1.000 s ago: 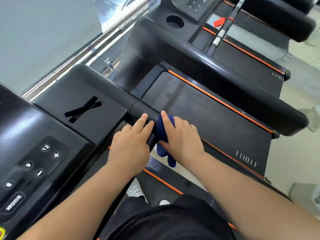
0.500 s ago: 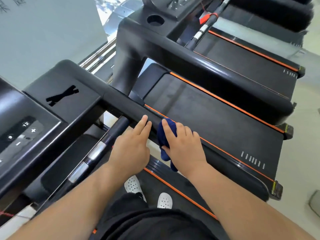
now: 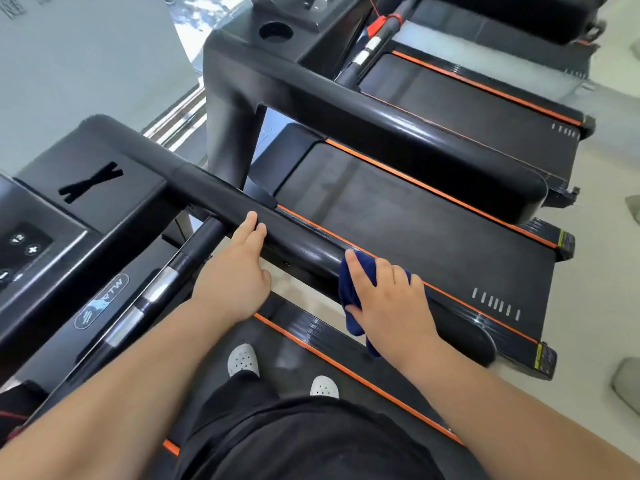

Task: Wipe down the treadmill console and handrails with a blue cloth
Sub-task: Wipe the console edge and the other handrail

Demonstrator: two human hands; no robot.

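Note:
The black right handrail (image 3: 304,247) of my treadmill runs from the console (image 3: 69,216) at left down to the lower right. My left hand (image 3: 235,275) rests on the rail with straight fingers laid over its top. Further along the rail, my right hand (image 3: 388,299) grips the dark blue cloth (image 3: 348,289) wrapped over the rail; a tail of cloth hangs below my palm. The two hands are about a hand's width apart. Console buttons (image 3: 24,244) show at the far left.
A short inner grip bar with silver sensor bands (image 3: 162,289) runs under the console. A neighbouring treadmill with its own handrail (image 3: 398,136) and orange-edged belt (image 3: 415,223) stands close on the right. My white shoes (image 3: 242,358) stand on the belt below.
My right hand has slid the cloth down the handrail toward its end, away from my left hand, which stays in place. The view has tilted, showing more of the rail.

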